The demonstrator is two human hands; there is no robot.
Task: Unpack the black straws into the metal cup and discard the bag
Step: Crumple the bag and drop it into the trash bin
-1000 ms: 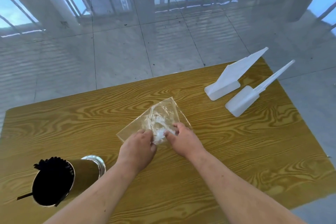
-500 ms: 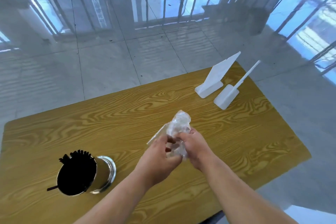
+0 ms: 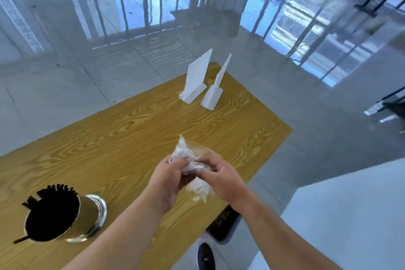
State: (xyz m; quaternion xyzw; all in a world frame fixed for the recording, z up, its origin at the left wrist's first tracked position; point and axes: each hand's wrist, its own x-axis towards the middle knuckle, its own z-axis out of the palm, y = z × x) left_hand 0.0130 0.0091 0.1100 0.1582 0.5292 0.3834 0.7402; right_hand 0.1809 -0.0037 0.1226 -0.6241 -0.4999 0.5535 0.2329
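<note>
While both hands meet above the near edge of the yellow wood-grain tabletop (image 3: 131,129), the crumpled clear plastic bag (image 3: 186,152) is squeezed between them, held up off the wood. Look at the left hand (image 3: 167,178): it comes in from the left with its fingers curled round the wad, its grip clenched on the plastic. Facing it is the right hand (image 3: 221,177), thumb and fingers pinching the same bundle, so that grip is grasping the bag too. One scrunched peak of film pokes up above the knuckles, and a loose tail hangs down below the two palms. Whether anything is inside the bag, I cannot tell.

Over at the near left corner, the shiny round metal cup (image 3: 93,215) stands on the tabletop, well apart from the hands. It's packed with the thin black straws (image 3: 52,208), their tips fanning above the rim and one straw sticking out low on the left.

On the far side of the tabletop there are two stands. The wide flat white plastic stand (image 3: 196,76) is upright near the far corner, and the narrow white plastic stand (image 3: 213,92) is just beside it on the right.

All around is the glossy grey tiled floor (image 3: 98,68), mirroring window bars. Below the near edge a black shoe (image 3: 206,256) rests on the floor, and a pale white surface (image 3: 350,215) fills the lower right.
</note>
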